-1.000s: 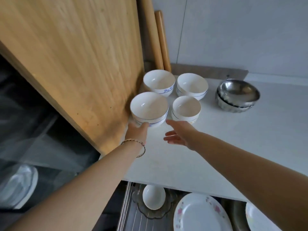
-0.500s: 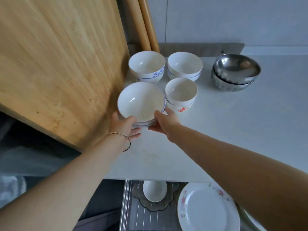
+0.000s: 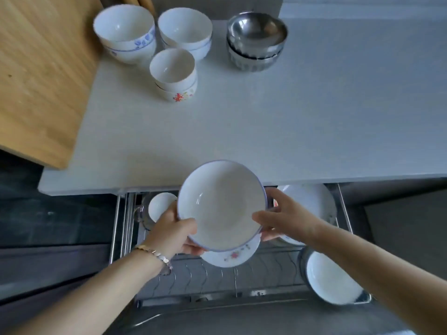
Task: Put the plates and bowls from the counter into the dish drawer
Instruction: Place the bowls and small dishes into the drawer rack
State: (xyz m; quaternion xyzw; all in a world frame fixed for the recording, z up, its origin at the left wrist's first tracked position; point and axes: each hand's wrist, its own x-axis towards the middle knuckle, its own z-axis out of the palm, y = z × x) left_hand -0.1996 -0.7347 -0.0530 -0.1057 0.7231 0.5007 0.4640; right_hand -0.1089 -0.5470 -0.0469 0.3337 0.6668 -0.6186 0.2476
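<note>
Blue-rimmed bowl is off table. Half a second ago it sat far left by cutting board; now it hangs over near table edge, above open dish drawer. Left grip curls round bowl's left rim, right grip pinches right rim (thumb on top). Floral plate lies directly beneath in rack. Judgement: carry nearly over, only lowering left. Ceramic bowls and steel bowls wait on far table.
</note>
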